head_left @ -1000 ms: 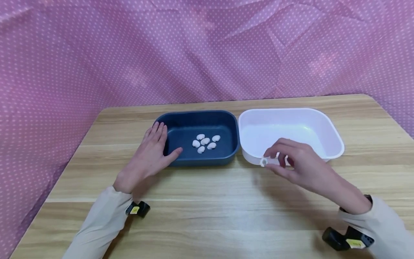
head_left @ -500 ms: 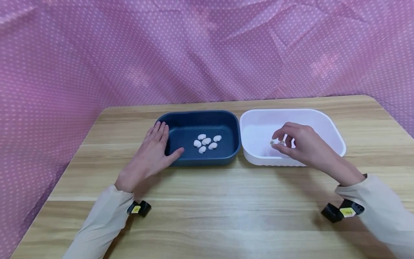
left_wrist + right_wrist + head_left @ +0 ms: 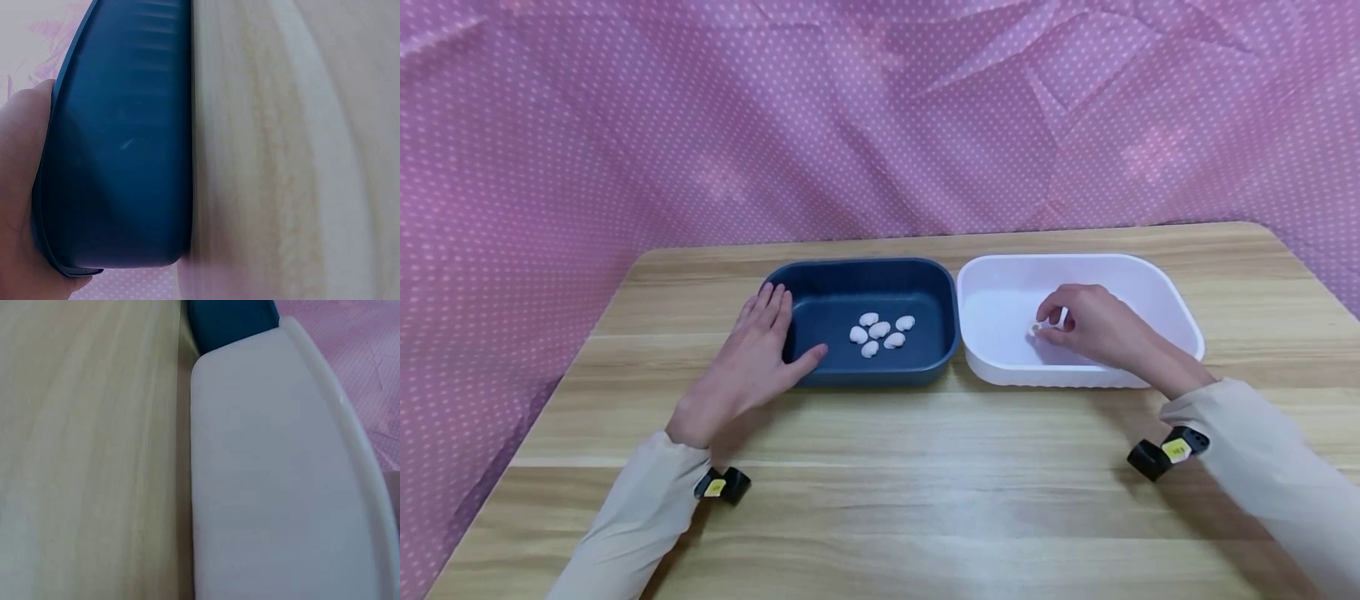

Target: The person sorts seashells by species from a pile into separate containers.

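Observation:
My right hand [image 3: 1097,325] is down inside the white tub [image 3: 992,374], with thumb and fingers pinching a small white seashell [image 3: 1034,329]. The fingers partly hide this shell, and whether it touches the tub's floor I cannot tell. Over the left end of the dark blue tub [image 3: 872,377] lies my left hand [image 3: 752,358], its fingers straight along the rim and the thumb over the front edge. Several white seashells [image 3: 878,331] sit loosely grouped on the blue tub's floor. In the left wrist view, the hand [image 3: 22,169] touches the tub's rim.
Both tubs stand side by side on a wooden table [image 3: 917,483], their ends about touching. A pink dotted cloth [image 3: 880,125] hangs behind the table. The white tub's outer wall [image 3: 269,469] fills much of the right wrist view.
My right hand has moved forward and down from the white tub's front rim into the tub, carrying the seashell. My left hand has stayed on the blue tub's rim.

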Demonstrator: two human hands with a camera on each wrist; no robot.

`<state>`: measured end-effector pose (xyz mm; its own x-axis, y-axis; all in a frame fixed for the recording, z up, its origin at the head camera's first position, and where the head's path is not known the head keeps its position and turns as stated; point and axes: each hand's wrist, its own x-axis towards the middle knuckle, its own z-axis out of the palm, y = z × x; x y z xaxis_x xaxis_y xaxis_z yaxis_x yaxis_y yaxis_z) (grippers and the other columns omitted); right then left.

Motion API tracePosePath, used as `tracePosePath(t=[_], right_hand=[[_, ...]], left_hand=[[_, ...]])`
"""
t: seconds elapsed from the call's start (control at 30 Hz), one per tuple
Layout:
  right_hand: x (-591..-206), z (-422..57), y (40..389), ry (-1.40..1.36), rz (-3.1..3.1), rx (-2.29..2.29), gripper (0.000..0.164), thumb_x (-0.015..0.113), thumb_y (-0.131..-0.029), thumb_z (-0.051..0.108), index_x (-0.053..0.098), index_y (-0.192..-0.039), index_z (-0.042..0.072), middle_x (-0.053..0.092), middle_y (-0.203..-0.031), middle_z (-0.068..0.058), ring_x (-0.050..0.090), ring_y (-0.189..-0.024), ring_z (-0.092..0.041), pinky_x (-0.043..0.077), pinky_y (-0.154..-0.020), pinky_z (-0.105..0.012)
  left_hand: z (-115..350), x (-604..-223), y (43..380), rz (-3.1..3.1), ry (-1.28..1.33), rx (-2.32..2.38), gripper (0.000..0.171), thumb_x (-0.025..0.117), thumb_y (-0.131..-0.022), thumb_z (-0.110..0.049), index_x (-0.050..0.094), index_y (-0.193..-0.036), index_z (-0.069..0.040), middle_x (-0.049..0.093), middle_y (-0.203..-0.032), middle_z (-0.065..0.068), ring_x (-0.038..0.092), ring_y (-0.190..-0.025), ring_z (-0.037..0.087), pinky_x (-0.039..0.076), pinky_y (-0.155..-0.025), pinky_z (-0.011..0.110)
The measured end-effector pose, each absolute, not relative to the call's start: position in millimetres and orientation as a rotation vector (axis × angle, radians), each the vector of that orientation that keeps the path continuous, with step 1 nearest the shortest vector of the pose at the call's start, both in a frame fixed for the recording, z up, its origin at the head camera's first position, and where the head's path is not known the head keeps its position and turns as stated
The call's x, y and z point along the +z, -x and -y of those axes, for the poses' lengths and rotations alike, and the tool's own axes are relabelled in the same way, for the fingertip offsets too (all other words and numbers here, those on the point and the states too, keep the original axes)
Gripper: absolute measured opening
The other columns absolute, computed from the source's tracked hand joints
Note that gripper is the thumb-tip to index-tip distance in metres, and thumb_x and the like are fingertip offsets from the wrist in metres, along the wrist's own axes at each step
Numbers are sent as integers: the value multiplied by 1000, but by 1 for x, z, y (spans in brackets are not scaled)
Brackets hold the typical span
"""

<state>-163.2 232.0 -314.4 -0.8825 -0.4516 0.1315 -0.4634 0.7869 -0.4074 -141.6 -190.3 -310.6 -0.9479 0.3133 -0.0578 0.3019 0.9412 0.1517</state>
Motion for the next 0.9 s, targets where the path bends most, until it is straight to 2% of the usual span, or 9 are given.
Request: tracePosePath(t=[0.47,0.63,0.8,0.9], right_hand=[[-320,-230,170,-759,3028,592,7,73,-81,7,72,-86,4,62,-74,1,54,-70,-15,46,-65,-33],[-316,-234,168,-713,3047,595,12,74,-81,9,72,-91,2,63,-77,-2,55,-72,-16,47,-66,-34],[-302,-244,160,-713,2906,579,18,76,-83,14,71,-94,1,64,-79,-4,53,-66,-15,45,-59,-31],[-288,-253,151,-645,2797,559,18,72,-87,16,70,-97,1,66,-85,-10,58,-72,-22,47,-61,-37]], left_hand=[[191,-313,140,-3033,-506,219,97,35,-93,-68,10,-152,5,6,-159,22,-2,-147,34,0,-118,48],[190,-315,140,-3048,-507,260,97,34,-92,-70,12,-152,3,6,-160,19,-9,-147,30,1,-118,48],[193,-311,140,-3071,-465,364,96,35,-91,-71,14,-153,0,6,-161,15,-15,-146,27,6,-117,54],[195,-301,141,-3092,-453,354,96,35,-91,-71,15,-153,0,7,-161,17,-14,-146,30,3,-116,55]])
